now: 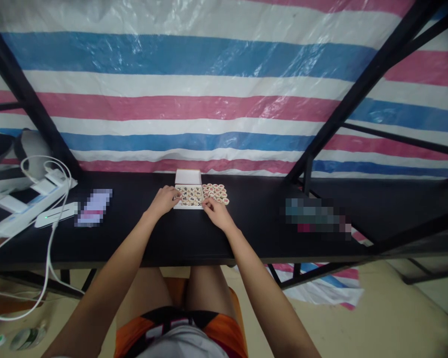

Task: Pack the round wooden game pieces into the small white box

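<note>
Backdrop: striped tarpaulin (194, 107) beyond your black desk (261, 238).
White box (188, 207): lid raised, holding black-lettered xiangqi pieces (192, 190).
Red-lettered pieces (214, 188): just right of the box.
Left hand (165, 199): your fingers curl at its left edge.
Right hand (216, 213): bent at its right edge.
Pinching: cannot tell for either.

my boxed discs (191, 196) are cream with black characters, and the loose discs (215, 192) cream with red ones. the box (188, 177) is white, my table (261, 219) black, like the frame bars (354, 92). the sheet (194, 107) i face runs in stripes of white, blue and pinkish red. i wear orange and black shorts (129, 338); the cable (50, 252) is white, the floor (392, 318) tan.
</note>
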The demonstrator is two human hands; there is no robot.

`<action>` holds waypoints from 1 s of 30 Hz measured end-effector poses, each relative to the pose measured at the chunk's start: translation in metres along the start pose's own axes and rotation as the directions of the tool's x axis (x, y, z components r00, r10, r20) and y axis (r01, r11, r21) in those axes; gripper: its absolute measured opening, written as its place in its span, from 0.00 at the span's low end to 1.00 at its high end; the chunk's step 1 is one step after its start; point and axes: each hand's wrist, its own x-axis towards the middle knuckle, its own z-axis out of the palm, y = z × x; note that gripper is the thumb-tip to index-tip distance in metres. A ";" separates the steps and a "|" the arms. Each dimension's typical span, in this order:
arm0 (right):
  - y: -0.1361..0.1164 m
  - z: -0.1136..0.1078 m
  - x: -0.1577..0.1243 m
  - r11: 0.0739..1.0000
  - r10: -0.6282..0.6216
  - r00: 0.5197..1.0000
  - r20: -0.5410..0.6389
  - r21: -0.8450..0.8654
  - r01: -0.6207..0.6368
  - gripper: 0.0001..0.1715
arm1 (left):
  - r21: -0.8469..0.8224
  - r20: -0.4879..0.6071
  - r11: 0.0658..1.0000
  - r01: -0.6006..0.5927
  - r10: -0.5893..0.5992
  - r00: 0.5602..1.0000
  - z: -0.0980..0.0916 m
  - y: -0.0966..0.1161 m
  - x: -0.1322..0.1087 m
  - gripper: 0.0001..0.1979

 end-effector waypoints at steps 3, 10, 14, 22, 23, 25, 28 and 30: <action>-0.001 0.000 0.000 1.000 0.000 1.000 0.002 -0.003 0.000 0.10 | 0.058 -0.034 0.998 0.035 -0.033 0.999 0.001 0.005 0.000 0.12; 0.000 0.000 -0.001 1.000 0.001 1.000 0.008 -0.008 -0.001 0.10 | 0.117 -0.006 0.993 0.012 -0.011 1.000 0.004 0.012 0.000 0.12; 0.000 0.001 -0.001 1.000 0.016 1.000 0.004 -0.025 -0.016 0.11 | 0.136 -0.004 0.990 0.038 -0.038 0.999 0.004 0.011 0.000 0.12; -0.002 0.000 -0.001 1.000 0.012 1.000 0.012 -0.009 -0.012 0.12 | 0.024 -0.060 0.994 0.105 -0.104 0.993 0.000 0.008 0.002 0.14; -0.002 0.000 -0.001 1.000 0.014 1.000 0.009 -0.008 -0.014 0.12 | -0.014 -0.094 0.992 0.123 -0.124 0.988 -0.003 0.005 0.002 0.14; -0.002 0.000 -0.001 1.000 0.015 1.000 0.004 -0.007 -0.015 0.12 | -0.052 -0.172 0.984 0.169 -0.175 0.969 -0.010 -0.002 0.000 0.12; -0.001 0.001 -0.001 1.000 0.007 1.000 0.006 -0.006 -0.007 0.11 | 0.010 -0.270 0.938 0.347 -0.332 0.904 -0.019 -0.021 -0.005 0.10; 0.000 0.001 -0.001 1.000 0.005 1.000 0.008 -0.008 -0.005 0.11 | 0.031 -0.261 0.865 0.501 -0.477 0.839 -0.022 -0.034 -0.008 0.11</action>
